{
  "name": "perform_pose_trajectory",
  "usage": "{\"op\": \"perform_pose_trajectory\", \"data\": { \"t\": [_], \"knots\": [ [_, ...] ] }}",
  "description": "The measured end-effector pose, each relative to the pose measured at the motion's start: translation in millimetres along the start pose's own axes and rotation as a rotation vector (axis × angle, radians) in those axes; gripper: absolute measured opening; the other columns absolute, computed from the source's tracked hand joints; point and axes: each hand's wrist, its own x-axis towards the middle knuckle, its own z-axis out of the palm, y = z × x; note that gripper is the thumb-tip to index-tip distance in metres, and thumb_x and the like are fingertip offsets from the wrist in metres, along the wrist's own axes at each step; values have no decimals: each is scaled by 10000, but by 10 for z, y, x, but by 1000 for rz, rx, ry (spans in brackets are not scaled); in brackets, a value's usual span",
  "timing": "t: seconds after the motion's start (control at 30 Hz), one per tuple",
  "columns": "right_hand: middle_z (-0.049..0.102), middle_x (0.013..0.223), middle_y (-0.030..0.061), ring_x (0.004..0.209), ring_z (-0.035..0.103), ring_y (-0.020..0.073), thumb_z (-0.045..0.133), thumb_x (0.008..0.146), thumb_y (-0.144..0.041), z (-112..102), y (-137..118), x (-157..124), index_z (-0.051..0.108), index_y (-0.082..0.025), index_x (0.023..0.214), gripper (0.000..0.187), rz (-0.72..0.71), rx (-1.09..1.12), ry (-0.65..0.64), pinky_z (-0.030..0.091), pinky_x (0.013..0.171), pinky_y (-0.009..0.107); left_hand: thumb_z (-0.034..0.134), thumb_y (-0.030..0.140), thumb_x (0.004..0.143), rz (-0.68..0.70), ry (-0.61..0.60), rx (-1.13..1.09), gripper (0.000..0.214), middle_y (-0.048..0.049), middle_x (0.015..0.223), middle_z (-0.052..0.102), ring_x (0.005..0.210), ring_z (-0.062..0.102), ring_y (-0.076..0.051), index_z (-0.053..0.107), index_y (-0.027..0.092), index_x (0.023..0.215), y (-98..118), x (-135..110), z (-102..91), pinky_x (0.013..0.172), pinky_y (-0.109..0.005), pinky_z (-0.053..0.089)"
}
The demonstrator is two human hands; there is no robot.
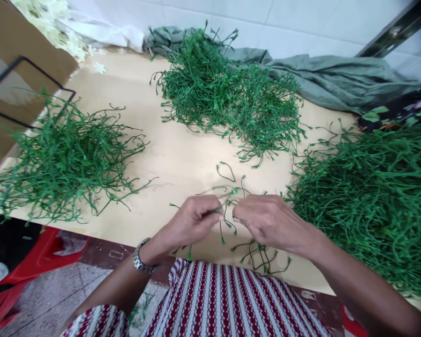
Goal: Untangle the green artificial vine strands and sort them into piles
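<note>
My left hand is closed, thumb and forefinger pinched on a thin green artificial flower stem. Just to its right, my right hand is closed too, its fingertips at the same small cluster of stems; its curled fingers partly hide what they grip. A pale green joint shows above the gap between the hands. Loose stems lie on the table around them, among them a curved stem beyond my fingers and a small bunch of stems below my right hand.
Heaps of green stems lie on the cream tabletop: a left heap, a back heap and a large right heap. A cardboard box with a black wire frame stands far left. Green cloth lies along the tiled wall.
</note>
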Motion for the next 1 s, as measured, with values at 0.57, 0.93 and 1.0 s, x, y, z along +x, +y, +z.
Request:
{"op": "perform_pose_trajectory", "data": {
  "t": [0.57, 0.93, 1.0],
  "knots": [
    [459, 551, -60, 424, 362, 47, 461, 850, -465, 448, -304, 124, 445, -186, 838, 279, 702, 1620, 274, 267, 394, 151, 611, 130, 753, 163, 378, -137, 88, -21, 570, 574, 575, 477, -121, 684, 173, 774, -36, 18, 193, 528, -248, 403],
    [364, 496, -88, 414, 267, 29, 656, 708, -418, 376, -292, 99, 481, -157, 747, 317, 689, 1623, 190, 206, 394, 161, 672, 153, 701, -5, 383, -533, 74, -19, 618, 602, 594, 525, -114, 717, 188, 748, -108, -35, 221, 543, -244, 410],
    [345, 493, -87, 412, 254, 30, 666, 695, -415, 374, -299, 119, 481, -159, 717, 317, 681, 1619, 188, 186, 390, 168, 697, 172, 677, -92, 399, -700, 62, -16, 623, 608, 563, 517, -100, 724, 194, 729, -106, -47, 255, 525, -235, 401]
  ]
}}
